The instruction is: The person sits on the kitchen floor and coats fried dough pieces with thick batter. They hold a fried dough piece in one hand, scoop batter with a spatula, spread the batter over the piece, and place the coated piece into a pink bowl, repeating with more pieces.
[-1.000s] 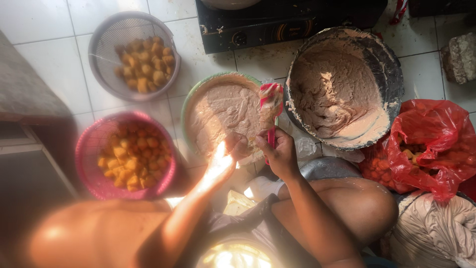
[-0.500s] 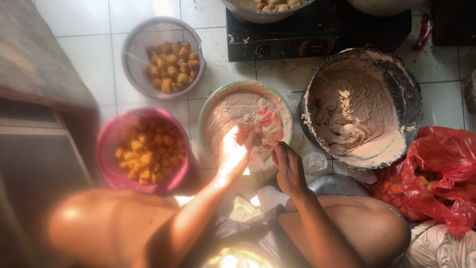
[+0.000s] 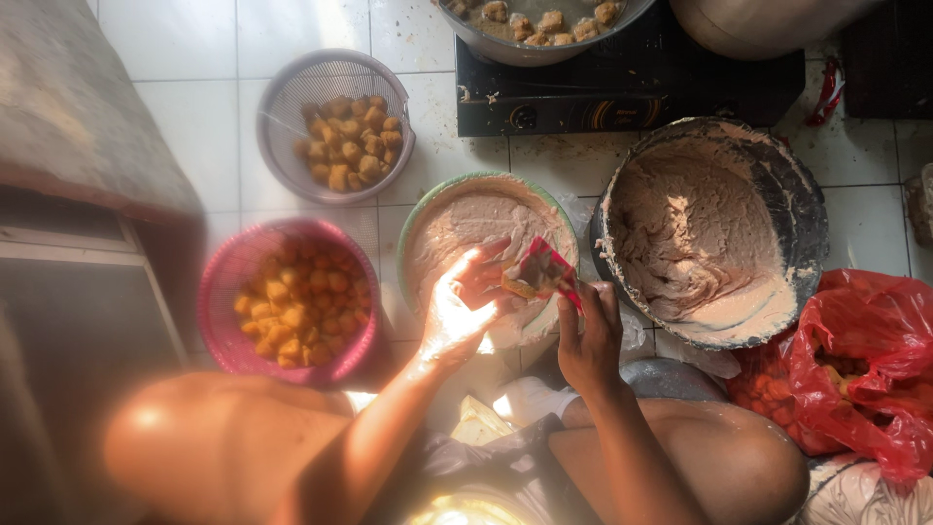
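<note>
Red plastic scraper [image 3: 546,269] is pinched in the right hand [image 3: 589,335]; the left hand [image 3: 465,306] curls its fingers around a small fried piece [image 3: 517,285] above the near paste bowl [image 3: 418,228].

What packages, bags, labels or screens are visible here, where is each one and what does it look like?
Red plastic bag: on the floor at far right, crumpled, holding orange pieces.
Small red wrapper: between the left hand and right hand, over the green-rimmed bowl.
Label on the black stove: front panel, small pale marking beside a knob.
No screens.
</note>
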Tool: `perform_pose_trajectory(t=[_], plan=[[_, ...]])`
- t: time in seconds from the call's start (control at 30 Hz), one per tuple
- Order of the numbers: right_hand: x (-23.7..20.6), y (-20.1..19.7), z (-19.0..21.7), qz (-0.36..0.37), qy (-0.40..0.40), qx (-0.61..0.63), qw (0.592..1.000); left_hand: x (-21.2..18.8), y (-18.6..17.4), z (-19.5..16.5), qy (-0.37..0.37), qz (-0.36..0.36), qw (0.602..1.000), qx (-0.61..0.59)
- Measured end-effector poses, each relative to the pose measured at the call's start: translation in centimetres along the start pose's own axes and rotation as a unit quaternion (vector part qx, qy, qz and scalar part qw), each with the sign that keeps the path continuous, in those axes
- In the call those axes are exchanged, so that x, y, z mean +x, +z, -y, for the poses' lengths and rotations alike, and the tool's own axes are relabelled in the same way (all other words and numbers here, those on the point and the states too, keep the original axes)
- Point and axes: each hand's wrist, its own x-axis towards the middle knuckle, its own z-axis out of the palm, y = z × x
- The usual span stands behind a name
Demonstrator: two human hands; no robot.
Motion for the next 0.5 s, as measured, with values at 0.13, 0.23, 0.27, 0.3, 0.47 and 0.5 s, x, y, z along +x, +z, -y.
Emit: perform_pose_trajectory(t=[0.13,0.23,0.27,0.3,0.47,0.5], plan=[[-0.3,0.2,-0.2,-0.012,-0.036,-0.021,0.999,1.0,-0.3,1.7,0.121,-0.069,0.990,0.033],[-0.1,0.1,-0.6,0.011,-0.039,-0.056,0.998,2.1,-2.4,4.5,0.131,-0.170,0.976,0.033],[0.1,0.0,-0.8,0.019,-0.036,-0.073,0.997,2.7,-3.5,5.5,0.106,-0.201,0.974,0.011],[0.3,-0.2,-0.9,0.028,0.006,-0.052,0.998,3.2,-4.5,6.8,0.081,-0.231,0.969,-0.010],[1.4,-0.9,-1.5,0.031,0.133,0.039,0.990,6.0,-6.2,12.1,-0.160,-0.299,0.941,0.009],[1.5,-0.9,-1.6,0.027,0.138,0.046,0.989,7.4,-5.9,12.0,-0.163,-0.282,0.946,0.007]])
